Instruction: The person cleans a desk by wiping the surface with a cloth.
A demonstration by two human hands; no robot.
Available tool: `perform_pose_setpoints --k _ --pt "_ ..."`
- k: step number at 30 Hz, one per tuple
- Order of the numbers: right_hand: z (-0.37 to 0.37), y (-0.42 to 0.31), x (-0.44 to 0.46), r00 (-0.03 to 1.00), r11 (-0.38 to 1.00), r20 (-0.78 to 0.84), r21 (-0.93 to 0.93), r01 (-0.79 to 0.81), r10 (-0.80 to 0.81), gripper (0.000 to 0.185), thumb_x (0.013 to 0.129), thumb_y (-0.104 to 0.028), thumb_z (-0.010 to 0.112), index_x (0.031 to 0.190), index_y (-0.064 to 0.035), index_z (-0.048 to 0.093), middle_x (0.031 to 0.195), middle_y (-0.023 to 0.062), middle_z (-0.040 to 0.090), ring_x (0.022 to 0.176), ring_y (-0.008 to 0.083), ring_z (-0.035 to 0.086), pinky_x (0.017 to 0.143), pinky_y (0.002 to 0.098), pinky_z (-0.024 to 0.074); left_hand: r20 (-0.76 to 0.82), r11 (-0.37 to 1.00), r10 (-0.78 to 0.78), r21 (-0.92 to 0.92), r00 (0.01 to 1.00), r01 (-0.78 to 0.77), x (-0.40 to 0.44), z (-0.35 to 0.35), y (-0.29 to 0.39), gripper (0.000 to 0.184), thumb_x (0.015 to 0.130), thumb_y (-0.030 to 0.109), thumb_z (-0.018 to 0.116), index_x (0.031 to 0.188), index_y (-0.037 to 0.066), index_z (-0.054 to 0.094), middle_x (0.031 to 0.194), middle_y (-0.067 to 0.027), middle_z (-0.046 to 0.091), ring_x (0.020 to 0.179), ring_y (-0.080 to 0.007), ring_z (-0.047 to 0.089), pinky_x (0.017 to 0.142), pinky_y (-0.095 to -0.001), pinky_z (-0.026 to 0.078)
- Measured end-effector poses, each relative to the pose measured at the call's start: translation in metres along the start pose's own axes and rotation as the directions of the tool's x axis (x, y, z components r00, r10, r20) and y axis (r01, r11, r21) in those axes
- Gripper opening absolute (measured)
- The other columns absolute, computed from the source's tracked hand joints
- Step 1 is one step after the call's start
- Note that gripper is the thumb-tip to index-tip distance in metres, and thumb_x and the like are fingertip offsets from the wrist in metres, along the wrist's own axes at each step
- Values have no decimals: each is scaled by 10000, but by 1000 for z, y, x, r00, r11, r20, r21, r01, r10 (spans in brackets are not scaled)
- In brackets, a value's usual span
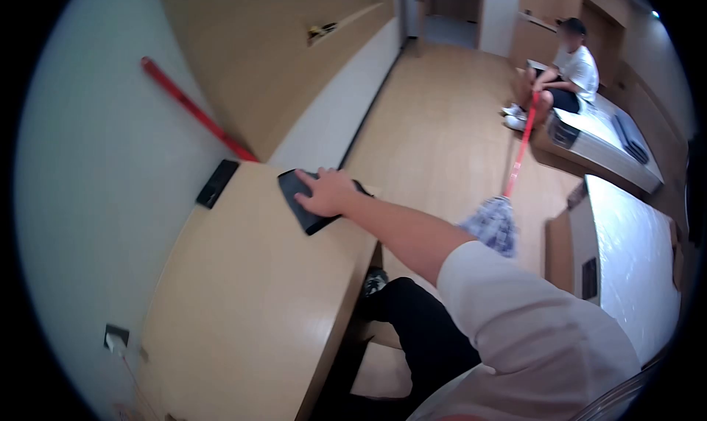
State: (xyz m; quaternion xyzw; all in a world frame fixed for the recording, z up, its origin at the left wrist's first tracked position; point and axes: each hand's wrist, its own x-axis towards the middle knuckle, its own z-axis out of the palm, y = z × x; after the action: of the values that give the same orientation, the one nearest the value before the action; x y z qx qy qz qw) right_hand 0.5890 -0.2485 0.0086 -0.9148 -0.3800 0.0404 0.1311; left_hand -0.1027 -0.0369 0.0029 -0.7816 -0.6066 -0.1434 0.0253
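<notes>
My right hand [329,193] reaches across the wooden desktop [243,288] and presses down on a dark grey cloth [293,198] near the far end. The fingers are spread over the cloth, with the thumb towards me. The cloth lies flat, with darker edges, and part of it is hidden under the hand. Beside it, against the wall, is a black rectangular panel or box [219,184]. My left hand is out of view.
A seated person [578,71] holds a mop [521,152] by its red pole; its head rests on the floor. A second red pole [195,111] leans at the wall. Plastic-wrapped mattresses [633,244] stand right. A plug [116,342] with cable sits in the wall socket.
</notes>
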Motion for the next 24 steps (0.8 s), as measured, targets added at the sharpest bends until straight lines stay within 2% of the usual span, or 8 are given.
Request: perform_pose_setpoints --k 4,7,8,10,13,19,21,24 --pt "3 -13 31 999 1000 34 11 13 -13 707 1010 -631 363 1629 -297 288 1414 232 562 1257 407 584 1067 487 456 89 991 -70 -106 994 79 -5 -31 44 544 981 266 539 1300 -174 554 1339 -379 574 1280 -512 524 1160 -503 386" --pt "12 -21 58 998 999 41 10 51 -52 694 1020 -619 350 1629 -293 286 1411 233 564 1239 412 597 1057 489 466 -137 992 120 48 983 -114 2 -1 14 399 980 202 522 1146 -149 615 1088 -324 670 1087 -456 627 987 -464 498" --pt "15 -22 65 998 999 53 18 44 -45 689 1019 -612 355 1627 -293 292 1429 225 555 1258 406 588 1064 491 461 -107 996 59 -58 993 -66 13 18 -18 380 973 127 505 1247 -132 551 1221 -305 598 1195 -428 577 1054 -456 458" --pt "14 -33 80 996 998 76 27 55 -57 680 1018 -597 364 1624 -295 303 1464 208 537 1295 394 570 1078 495 450 -41 961 -82 -266 996 68 28 52 -76 498 958 -22 471 1447 -100 423 1487 -267 454 1410 -372 477 1188 -438 378" --pt "16 -44 97 995 997 70 24 71 -73 673 1021 -596 364 1627 -310 290 1470 198 538 1309 396 564 1086 494 452 -109 880 -118 -472 987 53 22 53 -71 513 891 -61 474 1402 -106 456 1427 -267 496 1397 -376 490 1174 -440 396" --pt "17 -54 123 988 991 82 45 129 -132 695 1014 -610 379 1635 -326 252 1402 233 587 1273 408 590 1091 491 455 -170 928 -110 -371 979 40 16 48 -60 519 829 -68 525 1348 -62 527 1324 -239 565 1302 -379 551 1142 -440 417" --pt "18 -59 134 985 991 108 25 134 -136 708 1010 -622 381 1636 -320 245 1412 242 586 1277 410 592 1092 487 455 -173 997 -42 -69 984 30 14 34 -42 514 798 -23 583 1311 -36 565 1291 -221 598 1248 -392 567 1103 -464 431" --pt "25 -60 152 976 981 103 45 189 -193 720 1006 -631 384 1638 -316 241 1434 229 584 1319 412 565 1117 482 437 -187 993 -78 -100 979 60 13 34 -37 484 766 64 640 1242 -21 618 1251 -225 635 1226 -404 572 1064 -460 444"
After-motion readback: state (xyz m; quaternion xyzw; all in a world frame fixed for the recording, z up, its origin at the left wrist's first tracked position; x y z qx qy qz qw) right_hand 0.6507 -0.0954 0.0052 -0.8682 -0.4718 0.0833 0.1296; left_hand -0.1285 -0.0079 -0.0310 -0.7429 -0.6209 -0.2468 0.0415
